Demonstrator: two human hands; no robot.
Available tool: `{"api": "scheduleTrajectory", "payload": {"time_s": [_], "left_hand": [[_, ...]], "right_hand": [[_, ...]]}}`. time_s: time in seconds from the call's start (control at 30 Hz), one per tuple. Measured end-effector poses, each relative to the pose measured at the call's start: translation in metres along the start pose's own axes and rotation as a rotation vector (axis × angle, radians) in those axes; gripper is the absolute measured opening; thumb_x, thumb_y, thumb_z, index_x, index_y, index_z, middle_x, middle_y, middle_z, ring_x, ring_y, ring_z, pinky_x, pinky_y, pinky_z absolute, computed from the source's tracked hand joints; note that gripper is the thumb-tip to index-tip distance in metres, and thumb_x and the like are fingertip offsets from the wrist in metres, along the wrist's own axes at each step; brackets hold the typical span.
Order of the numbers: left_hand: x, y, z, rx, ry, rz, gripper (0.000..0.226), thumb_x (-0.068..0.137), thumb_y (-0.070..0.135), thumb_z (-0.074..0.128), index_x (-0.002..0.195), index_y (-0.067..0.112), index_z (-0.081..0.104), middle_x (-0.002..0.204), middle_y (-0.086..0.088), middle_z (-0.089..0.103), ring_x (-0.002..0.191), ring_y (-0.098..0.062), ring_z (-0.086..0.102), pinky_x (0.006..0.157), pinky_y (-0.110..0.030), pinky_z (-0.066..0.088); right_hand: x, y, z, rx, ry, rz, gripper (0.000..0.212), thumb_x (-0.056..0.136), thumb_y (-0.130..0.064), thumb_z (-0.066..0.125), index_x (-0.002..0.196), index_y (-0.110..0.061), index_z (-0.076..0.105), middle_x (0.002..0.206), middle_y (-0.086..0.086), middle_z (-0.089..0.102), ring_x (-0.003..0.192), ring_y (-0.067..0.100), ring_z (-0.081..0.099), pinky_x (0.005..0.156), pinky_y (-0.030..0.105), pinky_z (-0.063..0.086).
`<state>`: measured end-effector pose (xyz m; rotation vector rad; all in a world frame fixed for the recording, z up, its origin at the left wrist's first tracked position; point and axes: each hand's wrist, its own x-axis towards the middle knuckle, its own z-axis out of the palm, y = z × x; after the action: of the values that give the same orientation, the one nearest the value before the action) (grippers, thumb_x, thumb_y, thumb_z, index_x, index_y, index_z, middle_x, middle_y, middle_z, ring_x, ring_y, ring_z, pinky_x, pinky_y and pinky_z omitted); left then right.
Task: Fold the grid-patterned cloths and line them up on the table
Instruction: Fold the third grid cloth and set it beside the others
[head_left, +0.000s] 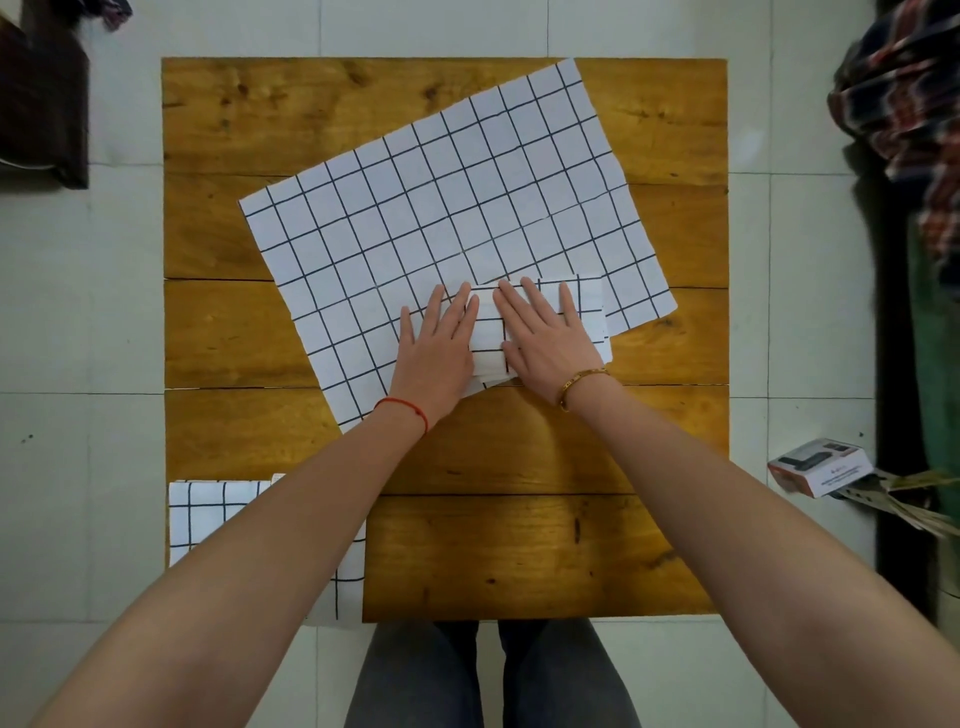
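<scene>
A large white cloth with a black grid (447, 208) lies spread flat and skewed across the middle of the wooden table (519, 545). On its near right part sits a small folded grid cloth (587, 306). My left hand (441, 343) and my right hand (545, 332) press flat on that folded cloth, fingers straight, side by side. Another folded grid cloth (208, 514) lies at the table's near left corner, partly hidden by my left forearm.
A small boxed item (818, 465) lies on the tiled floor to the right, beside papers. Plaid clothing (904, 93) hangs at the far right. Dark furniture (41, 104) stands at the upper left. My legs show below the table's near edge.
</scene>
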<state>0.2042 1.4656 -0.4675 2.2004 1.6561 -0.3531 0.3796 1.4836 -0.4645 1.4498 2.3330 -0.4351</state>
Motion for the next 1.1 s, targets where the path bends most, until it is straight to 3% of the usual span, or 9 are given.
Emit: {"api": "scheduleTrajectory", "payload": {"time_s": [0.17, 0.3, 0.37, 0.63, 0.87, 1.1], "left_hand": [[-0.001, -0.001, -0.002, -0.086, -0.032, -0.003, 0.069, 0.099, 0.039, 0.036, 0.155, 0.018, 0.002, 0.163, 0.002, -0.008, 0.149, -0.026, -0.011, 0.118, -0.057, 0.005], [0.000, 0.000, -0.001, -0.110, -0.055, -0.001, 0.095, 0.086, 0.070, 0.039, 0.155, 0.019, -0.003, 0.162, 0.003, -0.011, 0.148, -0.024, -0.015, 0.119, -0.055, -0.001], [0.000, 0.003, 0.002, -0.083, -0.043, -0.002, 0.102, 0.083, 0.074, 0.043, 0.155, 0.017, -0.002, 0.162, 0.000, -0.010, 0.148, -0.025, -0.014, 0.119, -0.056, 0.001], [-0.003, 0.010, 0.003, -0.015, 0.008, 0.028, 0.089, 0.091, 0.049, 0.052, 0.154, 0.010, 0.004, 0.163, -0.008, -0.002, 0.149, -0.026, -0.007, 0.119, -0.056, 0.006], [-0.003, 0.013, 0.001, -0.026, -0.011, 0.005, 0.087, 0.090, 0.043, 0.054, 0.154, 0.010, 0.005, 0.161, -0.015, -0.005, 0.149, -0.032, -0.009, 0.119, -0.055, 0.007], [-0.006, 0.002, 0.000, 0.097, 0.005, 0.067, 0.076, 0.094, 0.033, 0.044, 0.154, 0.008, 0.004, 0.162, -0.010, -0.001, 0.149, -0.029, -0.006, 0.118, -0.057, 0.011]], "right_hand": [[-0.015, 0.025, 0.006, 0.001, 0.006, 0.088, 0.062, 0.100, -0.043, 0.014, 0.152, -0.016, -0.005, 0.160, -0.001, -0.008, 0.147, 0.022, -0.008, 0.118, 0.055, 0.001], [-0.022, 0.045, 0.008, 0.021, 0.010, 0.163, 0.062, 0.100, -0.044, 0.015, 0.152, -0.016, -0.003, 0.160, -0.001, -0.006, 0.147, 0.024, -0.007, 0.118, 0.054, 0.000], [-0.022, 0.047, 0.006, 0.032, 0.008, 0.163, 0.062, 0.100, -0.043, 0.015, 0.152, -0.016, -0.003, 0.161, 0.000, -0.005, 0.147, 0.024, -0.007, 0.118, 0.054, 0.000], [-0.009, 0.022, -0.007, 0.051, 0.097, 0.079, 0.064, 0.100, -0.044, 0.022, 0.153, -0.013, 0.004, 0.161, 0.003, 0.003, 0.148, 0.026, 0.000, 0.118, 0.053, 0.001], [-0.002, 0.009, -0.002, 0.004, 0.031, -0.011, 0.090, 0.088, -0.066, 0.038, 0.153, -0.016, -0.001, 0.161, 0.001, -0.002, 0.148, 0.027, 0.000, 0.117, 0.056, 0.003], [-0.006, 0.026, 0.004, -0.056, -0.018, 0.017, 0.077, 0.097, -0.053, 0.030, 0.151, -0.018, -0.012, 0.160, -0.001, -0.013, 0.147, 0.029, -0.008, 0.117, 0.058, 0.004]]}}
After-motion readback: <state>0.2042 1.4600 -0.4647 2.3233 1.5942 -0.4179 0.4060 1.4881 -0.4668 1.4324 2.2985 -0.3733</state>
